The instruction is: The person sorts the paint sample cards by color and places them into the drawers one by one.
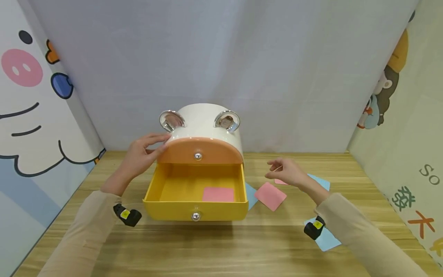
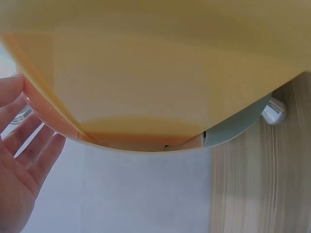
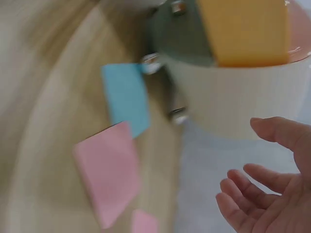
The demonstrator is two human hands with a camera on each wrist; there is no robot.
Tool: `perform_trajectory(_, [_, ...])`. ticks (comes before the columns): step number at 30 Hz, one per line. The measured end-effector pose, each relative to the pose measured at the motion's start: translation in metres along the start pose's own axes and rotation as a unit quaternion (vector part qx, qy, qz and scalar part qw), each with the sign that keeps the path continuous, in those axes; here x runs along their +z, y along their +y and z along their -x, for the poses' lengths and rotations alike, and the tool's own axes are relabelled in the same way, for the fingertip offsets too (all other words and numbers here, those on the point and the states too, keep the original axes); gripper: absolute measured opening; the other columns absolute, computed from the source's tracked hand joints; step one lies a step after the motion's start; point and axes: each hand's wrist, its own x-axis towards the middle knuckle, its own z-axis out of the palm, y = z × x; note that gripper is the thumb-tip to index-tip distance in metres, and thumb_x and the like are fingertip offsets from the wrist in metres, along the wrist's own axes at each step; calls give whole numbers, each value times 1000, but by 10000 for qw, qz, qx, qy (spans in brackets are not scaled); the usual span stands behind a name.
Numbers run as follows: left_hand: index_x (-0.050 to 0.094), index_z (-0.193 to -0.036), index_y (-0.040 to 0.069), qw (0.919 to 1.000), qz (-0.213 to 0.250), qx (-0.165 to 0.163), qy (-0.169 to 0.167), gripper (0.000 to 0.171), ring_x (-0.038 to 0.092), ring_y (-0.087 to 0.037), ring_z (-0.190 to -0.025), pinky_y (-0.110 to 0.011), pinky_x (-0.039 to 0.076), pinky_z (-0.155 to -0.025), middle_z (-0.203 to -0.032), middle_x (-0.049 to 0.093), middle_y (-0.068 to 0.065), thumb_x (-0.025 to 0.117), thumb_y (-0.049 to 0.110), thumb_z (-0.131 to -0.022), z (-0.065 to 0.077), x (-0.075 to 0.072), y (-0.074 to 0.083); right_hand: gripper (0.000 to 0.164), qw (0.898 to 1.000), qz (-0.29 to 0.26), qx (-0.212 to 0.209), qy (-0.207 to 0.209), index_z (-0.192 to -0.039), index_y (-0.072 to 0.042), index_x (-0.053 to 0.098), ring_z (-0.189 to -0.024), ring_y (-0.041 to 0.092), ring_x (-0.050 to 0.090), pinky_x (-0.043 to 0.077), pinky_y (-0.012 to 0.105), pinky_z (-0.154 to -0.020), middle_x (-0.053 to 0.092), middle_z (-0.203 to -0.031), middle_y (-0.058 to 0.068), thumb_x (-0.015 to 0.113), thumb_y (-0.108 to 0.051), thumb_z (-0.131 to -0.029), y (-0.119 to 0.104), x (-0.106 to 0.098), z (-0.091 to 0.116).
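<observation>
A white drawer box (image 1: pixel 202 115) with silver ears stands on the table, its orange upper drawer (image 1: pixel 183 151) closed. Below, the yellow drawer (image 1: pixel 166 211) is pulled out, and a pink card (image 1: pixel 218 194) lies in it. My left hand (image 1: pixel 140 154) rests against the upper left side of the box, fingers fairly straight in the left wrist view. To the right of the box, my right hand (image 1: pixel 288 173) hovers empty with loosely bent fingers. Under and beside it lie a pink card (image 1: pixel 270 196), a partly covered pink card (image 1: pixel 280 181) and a blue card (image 1: pixel 250 195).
Farther right are a blue card (image 1: pixel 320 181) behind my right forearm and a light blue card (image 1: pixel 327 238) partly under the wrist camera. A grey-white curtain (image 1: pixel 294 77) backs the wooden table (image 1: pixel 270 250). Printed panels stand at left (image 1: pixel 31 115) and right (image 1: pixel 408 154).
</observation>
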Motion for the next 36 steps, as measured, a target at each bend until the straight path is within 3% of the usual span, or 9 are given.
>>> perform_trajectory(7, [57, -123, 3, 10000, -4, -2, 8, 35, 49, -32, -113, -43, 52, -77, -121, 54, -15, 57, 17, -91, 1, -1, -4, 75, 9964, 583, 556, 262, -126, 15, 41, -110, 41, 47, 46, 48, -87, 48, -123, 31, 73, -28, -74, 43, 33, 2])
perform_trajectory(12, [57, -123, 2, 10000, -21, -7, 3, 35, 49, -32, -113, -44, 51, -77, -121, 54, -16, 56, 17, -91, 1, -1, -4, 82, 9889, 1095, 961, 284, -122, 18, 44, -94, 35, 53, 48, 42, -77, 52, -114, 31, 77, -35, -68, 50, 51, 6])
perform_trajectory(17, [57, -123, 3, 10000, -4, -8, 2, 35, 49, -32, -113, -43, 52, -77, -121, 54, -15, 56, 17, -91, 1, -1, -4, 74, 9808, 1507, 1108, 551, -108, 13, 54, -81, 27, 47, 44, 36, -66, 51, -98, 22, 80, -39, -61, 51, 61, 7])
perform_trajectory(21, [57, -123, 3, 10000, 7, -13, 2, 35, 49, -32, -113, -43, 51, -77, -121, 54, -15, 56, 17, -91, 1, -1, -4, 64, 9777, 1670, 1110, 626, -98, 9, 57, -80, 27, 44, 41, 35, -64, 50, -89, 17, 83, -35, -58, 50, 64, 6])
perform_trajectory(31, [57, -123, 3, 10000, -63, -18, -7, 35, 49, -32, -112, -43, 52, -77, -121, 54, -16, 56, 17, -91, 1, 0, -4, 66, 9787, 1466, 1330, 546, -104, 10, 57, -85, 31, 45, 42, 40, -71, 53, -91, 20, 84, -26, -56, 53, 60, -1])
perform_trajectory(36, [57, -123, 4, 10000, -92, -23, 0, 35, 49, -32, -112, -43, 52, -77, -121, 54, -15, 56, 18, -91, 1, 0, -3, 57, 9883, 648, 1303, 457, -108, 12, 49, -89, 32, 49, 46, 40, -75, 52, -103, 26, 78, -11, -64, 56, 54, 3])
